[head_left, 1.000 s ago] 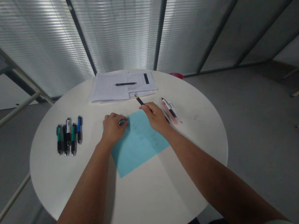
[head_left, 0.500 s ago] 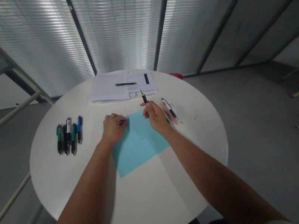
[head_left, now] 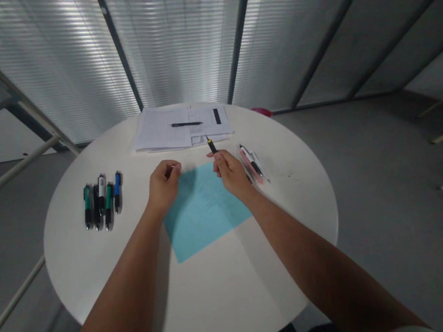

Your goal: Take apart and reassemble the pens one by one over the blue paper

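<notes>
A light blue sheet of paper (head_left: 202, 217) lies on the round white table (head_left: 209, 302) in front of me. My right hand (head_left: 229, 173) is closed on a black pen with a yellow band (head_left: 212, 146), which points up and away over the sheet's far edge. My left hand (head_left: 163, 185) hovers just above the sheet's far left corner. Its fingers are curled into a pinch, and what they hold is hidden. A few pens, one pink and one black and white (head_left: 251, 164), lie right beside my right hand.
Several green, black and blue pens (head_left: 103, 199) lie in a row at the table's left. A stack of white printed papers (head_left: 166, 132) with a black pen (head_left: 186, 124) on top sits at the far edge. A small red thing (head_left: 261, 110) peeks over the rim.
My left hand has lifted off the blue sheet and moved slightly away from me, pinching its fingers. The pen in my right hand swung from tilted left to more upright.
</notes>
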A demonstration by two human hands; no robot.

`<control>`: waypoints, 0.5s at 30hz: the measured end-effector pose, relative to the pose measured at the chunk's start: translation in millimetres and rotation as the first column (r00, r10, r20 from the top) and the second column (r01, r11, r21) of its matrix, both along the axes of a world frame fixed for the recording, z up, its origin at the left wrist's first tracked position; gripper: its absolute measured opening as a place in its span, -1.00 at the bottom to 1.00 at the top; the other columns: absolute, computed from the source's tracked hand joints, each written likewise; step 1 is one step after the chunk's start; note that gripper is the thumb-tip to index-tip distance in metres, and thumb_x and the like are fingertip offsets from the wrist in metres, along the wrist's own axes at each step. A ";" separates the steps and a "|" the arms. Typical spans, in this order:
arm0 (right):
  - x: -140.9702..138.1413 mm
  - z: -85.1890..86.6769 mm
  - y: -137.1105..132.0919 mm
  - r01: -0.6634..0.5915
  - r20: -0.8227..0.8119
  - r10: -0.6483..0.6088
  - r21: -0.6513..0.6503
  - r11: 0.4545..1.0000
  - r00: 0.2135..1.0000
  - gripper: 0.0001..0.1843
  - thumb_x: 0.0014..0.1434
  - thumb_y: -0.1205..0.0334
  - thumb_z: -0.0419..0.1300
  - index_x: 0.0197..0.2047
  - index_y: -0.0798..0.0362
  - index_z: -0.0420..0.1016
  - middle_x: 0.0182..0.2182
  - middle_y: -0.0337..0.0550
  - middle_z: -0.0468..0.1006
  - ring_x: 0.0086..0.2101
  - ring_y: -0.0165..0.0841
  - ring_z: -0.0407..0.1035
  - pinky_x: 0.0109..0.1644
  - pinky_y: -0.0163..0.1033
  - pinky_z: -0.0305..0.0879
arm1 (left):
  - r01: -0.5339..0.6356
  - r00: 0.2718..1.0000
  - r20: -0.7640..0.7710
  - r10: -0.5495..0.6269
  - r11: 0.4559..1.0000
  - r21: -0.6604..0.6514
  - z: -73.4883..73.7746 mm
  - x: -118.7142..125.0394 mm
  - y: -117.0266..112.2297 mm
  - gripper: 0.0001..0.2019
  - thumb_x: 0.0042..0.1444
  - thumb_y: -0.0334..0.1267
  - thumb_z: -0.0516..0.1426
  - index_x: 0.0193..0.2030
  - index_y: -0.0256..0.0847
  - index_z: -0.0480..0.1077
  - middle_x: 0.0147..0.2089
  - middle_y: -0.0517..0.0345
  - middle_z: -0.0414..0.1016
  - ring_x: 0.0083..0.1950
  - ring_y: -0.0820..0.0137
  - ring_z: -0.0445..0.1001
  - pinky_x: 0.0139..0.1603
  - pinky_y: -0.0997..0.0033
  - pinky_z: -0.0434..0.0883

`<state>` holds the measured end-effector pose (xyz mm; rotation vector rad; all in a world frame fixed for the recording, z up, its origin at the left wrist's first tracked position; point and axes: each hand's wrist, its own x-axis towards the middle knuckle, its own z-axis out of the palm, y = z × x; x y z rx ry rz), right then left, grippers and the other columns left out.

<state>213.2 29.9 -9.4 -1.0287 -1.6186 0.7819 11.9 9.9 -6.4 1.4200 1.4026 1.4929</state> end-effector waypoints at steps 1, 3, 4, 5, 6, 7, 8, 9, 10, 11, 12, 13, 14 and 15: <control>0.1 -0.2 0.2 -0.004 0.010 0.004 -0.010 1.000 1.000 -0.48 0.35 -0.21 -0.08 -0.05 -0.01 0.49 -0.49 -0.31 0.35 -0.52 -0.46 0.24 -0.43 -0.32 0.16 | -0.005 0.998 0.057 0.006 1.000 -0.012 0.7 0.3 0.6 -0.88 0.05 -0.20 0.26 -0.31 -0.18 0.52 -0.44 0.15 0.45 -0.42 0.41 0.35 -0.38 0.41 0.26; 0.1 -0.4 0.3 -0.015 0.038 0.016 -0.016 1.000 0.999 -0.50 0.33 -0.20 -0.04 -0.05 0.00 0.51 -0.49 -0.30 0.36 -0.50 -0.45 0.24 -0.42 -0.32 0.16 | 0.002 0.988 0.152 0.004 0.999 -0.039 2.4 0.6 1.6 -0.87 0.00 -0.21 0.30 -0.32 -0.20 0.55 -0.44 0.15 0.46 -0.45 0.44 0.32 -0.43 0.42 0.24; 0.1 -0.2 0.2 -0.019 0.057 0.019 -0.007 1.000 0.998 -0.51 0.33 -0.19 -0.02 -0.06 0.00 0.52 -0.48 -0.29 0.37 -0.48 -0.44 0.25 -0.40 -0.31 0.17 | 0.013 0.981 0.194 -0.003 0.999 -0.052 3.2 0.7 1.9 -0.85 -0.01 -0.22 0.31 -0.29 -0.20 0.56 -0.44 0.16 0.46 -0.47 0.46 0.30 -0.45 0.42 0.23; -0.1 -0.1 0.0 -0.020 0.080 0.019 0.009 1.000 0.997 -0.52 0.33 -0.18 0.00 -0.08 0.01 0.53 -0.47 -0.28 0.39 -0.45 -0.42 0.27 -0.37 -0.30 0.19 | 0.030 0.972 0.235 -0.015 0.998 -0.062 4.1 0.8 2.1 -0.83 -0.02 -0.22 0.32 -0.26 -0.19 0.58 -0.43 0.17 0.46 -0.49 0.48 0.28 -0.46 0.43 0.22; -0.2 0.1 -0.2 -0.020 0.107 0.017 0.029 0.999 0.994 -0.54 0.32 -0.17 0.01 -0.10 0.01 0.53 -0.44 -0.26 0.41 -0.42 -0.41 0.29 -0.33 -0.29 0.20 | 0.051 0.960 0.277 -0.031 0.996 -0.067 5.0 0.9 2.0 -0.80 -0.02 -0.23 0.32 -0.23 -0.19 0.59 -0.42 0.17 0.46 -0.51 0.50 0.27 -0.47 0.43 0.22; -0.4 0.3 -0.4 -0.021 0.137 0.014 0.050 0.999 0.990 -0.56 0.32 -0.15 0.03 -0.13 0.01 0.54 -0.42 -0.24 0.43 -0.39 -0.40 0.30 -0.29 -0.28 0.21 | 0.076 0.946 0.321 -0.051 0.995 -0.067 6.0 1.1 1.6 -0.79 -0.02 -0.23 0.32 -0.20 -0.18 0.59 -0.40 0.16 0.48 -0.51 0.52 0.27 -0.47 0.44 0.23; -0.6 0.4 -0.5 -0.023 0.167 0.011 0.069 0.997 0.986 -0.57 0.32 -0.14 0.04 -0.15 0.01 0.55 -0.39 -0.22 0.45 -0.37 -0.38 0.31 -0.26 -0.27 0.22 | 0.104 0.927 0.367 -0.073 0.992 -0.066 7.2 1.5 1.0 -0.78 -0.02 -0.23 0.32 -0.19 -0.18 0.59 -0.36 0.15 0.49 -0.50 0.53 0.28 -0.46 0.44 0.24; -0.6 0.4 -0.6 -0.026 0.194 0.009 0.085 0.996 0.981 -0.59 0.31 -0.12 0.06 -0.18 0.01 0.55 -0.37 -0.21 0.47 -0.35 -0.37 0.32 -0.23 -0.26 0.23 | 0.133 0.906 0.413 -0.095 0.989 -0.064 8.7 1.9 0.1 -0.78 -0.01 -0.23 0.31 -0.19 -0.18 0.59 -0.31 0.13 0.51 -0.49 0.54 0.29 -0.45 0.45 0.27; -0.7 0.4 -0.6 -0.031 0.217 0.009 0.097 0.995 0.976 -0.61 0.30 -0.11 0.09 -0.20 0.01 0.56 -0.36 -0.20 0.48 -0.34 -0.36 0.33 -0.21 -0.25 0.24 | 0.161 0.882 0.458 -0.114 0.985 -0.065 10.3 2.4 -1.1 -0.78 0.00 -0.22 0.31 -0.19 -0.19 0.59 -0.27 0.11 0.52 -0.46 0.54 0.32 -0.43 0.45 0.29; -0.6 0.3 -0.5 -0.038 0.237 0.012 0.105 0.994 0.971 -0.63 0.29 -0.10 0.11 -0.21 0.00 0.57 -0.35 -0.19 0.49 -0.32 -0.35 0.35 -0.19 -0.24 0.25 | 0.185 0.857 0.499 -0.127 0.980 -0.067 12.0 3.0 -2.3 -0.79 0.00 -0.22 0.31 -0.20 -0.19 0.58 -0.22 0.09 0.53 -0.43 0.54 0.35 -0.41 0.45 0.31; -0.5 0.3 -0.5 -0.046 0.253 0.017 0.109 0.993 0.967 -0.65 0.28 -0.08 0.13 -0.21 0.00 0.58 -0.34 -0.18 0.50 -0.30 -0.34 0.36 -0.17 -0.23 0.25 | 0.207 0.834 0.534 -0.140 0.976 -0.068 13.7 3.5 -3.6 -0.79 0.00 -0.21 0.31 -0.21 -0.20 0.57 -0.18 0.07 0.54 -0.39 0.52 0.38 -0.38 0.45 0.34; -0.4 0.3 -0.5 -0.054 0.265 0.023 0.109 0.993 0.964 -0.66 0.28 -0.07 0.14 -0.20 -0.01 0.59 -0.34 -0.18 0.51 -0.28 -0.33 0.37 -0.15 -0.23 0.26 | 0.229 0.814 0.560 -0.154 0.971 -0.067 15.3 4.0 -4.8 -0.79 0.00 -0.21 0.32 -0.21 -0.20 0.56 -0.15 0.05 0.54 -0.36 0.51 0.41 -0.35 0.44 0.36; -0.3 0.4 -0.6 -0.059 0.274 0.028 0.108 0.992 0.961 -0.67 0.28 -0.06 0.14 -0.19 -0.02 0.59 -0.33 -0.17 0.52 -0.27 -0.33 0.38 -0.14 -0.22 0.26 | 0.251 0.797 0.580 -0.168 0.966 -0.065 16.8 4.3 -5.8 -0.79 -0.01 -0.21 0.32 -0.22 -0.21 0.55 -0.13 0.04 0.55 -0.34 0.49 0.44 -0.32 0.43 0.38; -0.1 0.5 -0.7 -0.062 0.282 0.029 0.106 0.992 0.959 -0.68 0.29 -0.06 0.14 -0.18 -0.03 0.60 -0.32 -0.17 0.52 -0.26 -0.33 0.39 -0.13 -0.22 0.27 | 0.270 0.782 0.596 -0.182 0.961 -0.061 18.0 4.6 -6.5 -0.79 -0.01 -0.22 0.33 -0.22 -0.22 0.54 -0.12 0.03 0.56 -0.32 0.48 0.46 -0.30 0.41 0.40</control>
